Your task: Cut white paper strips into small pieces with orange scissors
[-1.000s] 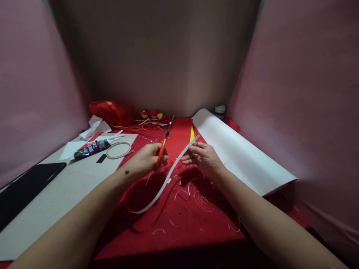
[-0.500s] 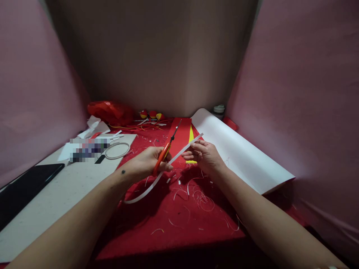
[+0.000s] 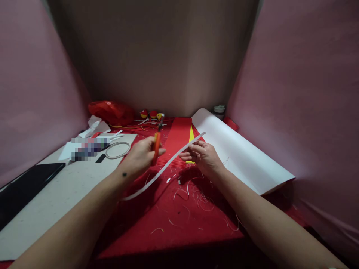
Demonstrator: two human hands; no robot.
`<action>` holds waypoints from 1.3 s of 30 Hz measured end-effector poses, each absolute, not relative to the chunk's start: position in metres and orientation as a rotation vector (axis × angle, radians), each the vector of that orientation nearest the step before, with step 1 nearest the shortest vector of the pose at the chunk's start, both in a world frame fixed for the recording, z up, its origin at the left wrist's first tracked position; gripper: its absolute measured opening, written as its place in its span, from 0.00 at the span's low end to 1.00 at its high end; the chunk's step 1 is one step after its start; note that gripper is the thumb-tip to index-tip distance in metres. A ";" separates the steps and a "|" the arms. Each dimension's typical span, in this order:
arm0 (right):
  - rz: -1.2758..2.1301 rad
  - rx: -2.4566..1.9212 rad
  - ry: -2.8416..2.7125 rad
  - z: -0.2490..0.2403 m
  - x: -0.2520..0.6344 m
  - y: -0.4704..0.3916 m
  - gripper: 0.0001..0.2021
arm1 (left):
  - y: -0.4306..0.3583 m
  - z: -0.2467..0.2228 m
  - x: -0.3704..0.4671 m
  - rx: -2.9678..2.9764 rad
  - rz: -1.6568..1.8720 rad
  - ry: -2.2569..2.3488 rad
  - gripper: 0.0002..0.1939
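My left hand (image 3: 143,155) is closed around the orange handles of a pair of scissors (image 3: 156,147), whose blades point away and look blurred. A long, narrow white paper strip (image 3: 168,163) is pinched near its far end in my right hand (image 3: 202,155). The strip curves down to the left, its lower end close to my left wrist, and it hangs apart from the scissors. Beyond my hands lies a stack of red corrugated paper strips (image 3: 178,136), with yellow paper (image 3: 192,133) showing at its right edge.
Thin paper scraps (image 3: 203,200) litter the red cloth (image 3: 168,231). On the left, a pale board (image 3: 70,201) carries a grey ring (image 3: 117,150) and a black tablet-like slab (image 3: 30,190). A large white sheet (image 3: 238,149) lies right. Small red-and-yellow figures (image 3: 153,114) and a red plastic bag (image 3: 110,111) stand behind.
My left hand has moved left with the scissors, away from the strip. The blades have turned more upright. My right hand still holds the strip in nearly the same spot.
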State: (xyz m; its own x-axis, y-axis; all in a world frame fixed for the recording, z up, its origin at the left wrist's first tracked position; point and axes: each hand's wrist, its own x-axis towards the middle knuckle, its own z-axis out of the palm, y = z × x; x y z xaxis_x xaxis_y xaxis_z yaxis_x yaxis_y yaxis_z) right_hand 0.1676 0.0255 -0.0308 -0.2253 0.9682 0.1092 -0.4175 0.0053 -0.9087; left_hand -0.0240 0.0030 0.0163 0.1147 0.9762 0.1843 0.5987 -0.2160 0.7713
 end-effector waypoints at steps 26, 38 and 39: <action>1.570 -0.646 -1.017 -0.026 0.166 0.023 0.01 | -0.021 0.005 -0.008 2.599 -0.284 1.776 0.16; 1.586 -0.650 -1.005 -0.029 0.166 0.025 0.01 | -0.019 0.002 -0.008 2.602 -0.313 1.775 0.17; 1.586 -0.656 -1.005 -0.028 0.166 0.025 0.01 | -0.018 0.001 -0.008 2.595 -0.313 1.783 0.16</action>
State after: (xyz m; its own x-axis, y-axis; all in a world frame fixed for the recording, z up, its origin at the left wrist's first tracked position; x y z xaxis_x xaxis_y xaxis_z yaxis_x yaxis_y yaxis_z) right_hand 0.1661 0.0248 -0.0284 -0.2533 0.9630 0.0920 -0.4941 -0.0470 -0.8682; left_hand -0.0084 -0.0179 0.0011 0.3455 0.9264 -0.1496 0.9220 -0.3648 -0.1298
